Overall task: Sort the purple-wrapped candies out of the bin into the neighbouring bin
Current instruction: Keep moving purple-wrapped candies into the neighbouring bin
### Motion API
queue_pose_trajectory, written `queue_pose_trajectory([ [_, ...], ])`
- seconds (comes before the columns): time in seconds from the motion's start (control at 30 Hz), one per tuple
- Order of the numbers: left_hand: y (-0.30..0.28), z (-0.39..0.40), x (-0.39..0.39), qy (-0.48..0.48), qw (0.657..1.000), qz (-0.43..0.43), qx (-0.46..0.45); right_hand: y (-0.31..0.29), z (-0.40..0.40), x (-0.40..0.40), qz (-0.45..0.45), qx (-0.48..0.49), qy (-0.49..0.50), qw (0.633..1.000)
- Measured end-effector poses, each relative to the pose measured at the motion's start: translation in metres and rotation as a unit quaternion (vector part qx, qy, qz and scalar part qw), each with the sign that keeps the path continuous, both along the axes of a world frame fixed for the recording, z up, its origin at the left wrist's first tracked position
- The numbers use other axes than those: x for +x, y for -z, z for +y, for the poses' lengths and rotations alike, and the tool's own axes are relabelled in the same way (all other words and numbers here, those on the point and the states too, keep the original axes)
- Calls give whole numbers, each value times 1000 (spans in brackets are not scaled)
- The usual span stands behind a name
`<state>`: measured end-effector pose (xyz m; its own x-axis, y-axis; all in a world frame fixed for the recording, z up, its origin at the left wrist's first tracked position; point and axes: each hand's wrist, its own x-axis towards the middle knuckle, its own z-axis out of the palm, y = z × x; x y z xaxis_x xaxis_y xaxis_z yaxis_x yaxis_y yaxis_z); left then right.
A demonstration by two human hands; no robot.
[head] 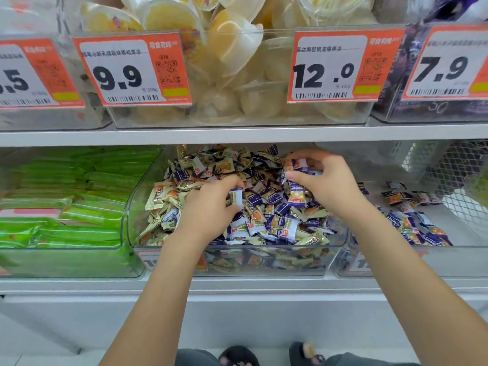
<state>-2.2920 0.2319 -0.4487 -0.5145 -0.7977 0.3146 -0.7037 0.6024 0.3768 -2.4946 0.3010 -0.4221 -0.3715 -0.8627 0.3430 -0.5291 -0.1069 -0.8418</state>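
Note:
A clear middle bin (264, 262) on the lower shelf holds a heap of mixed candies, purple-wrapped ones (274, 228) among beige and gold ones (158, 196). My left hand (208, 210) reaches into the heap and pinches one purple-wrapped candy (235, 198). My right hand (327, 180) hovers over the right side of the heap and grips several purple-wrapped candies (297, 178) in its fingers. The neighbouring bin (449, 260) to the right holds a loose layer of purple-wrapped candies (412, 228).
A bin of green-wrapped bars (66, 207) stands to the left. The shelf above carries bins of jelly cups (232, 62) with orange price tags (134, 70). A wire mesh basket (462, 175) sits at the far right. The shelf edge (237, 136) overhangs the bins.

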Motion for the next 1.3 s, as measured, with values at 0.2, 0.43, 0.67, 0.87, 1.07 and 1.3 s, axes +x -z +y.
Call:
queue_pose_trajectory([
  [0.2,-9,10,-8,-4,996,81,-47,-5,14,-13,111,-54,67,990],
  [0.43,-11,31,-36,78,991,102,23,8,42,-69,-60,-74,152,984],
  [0.67,-12,46,-65,143,975,157,63,22,62,-101,16,96,110,989],
  [0.87,-11,55,-91,153,957,227,97,-3,72,-57,42,17,-25,999],
  [1.07,-10,60,-103,156,930,305,133,-3,62,-29,81,20,-49,995],
  [1.3,-14,63,-106,127,908,358,176,-4,62,-35,-26,-22,-33,999],
])
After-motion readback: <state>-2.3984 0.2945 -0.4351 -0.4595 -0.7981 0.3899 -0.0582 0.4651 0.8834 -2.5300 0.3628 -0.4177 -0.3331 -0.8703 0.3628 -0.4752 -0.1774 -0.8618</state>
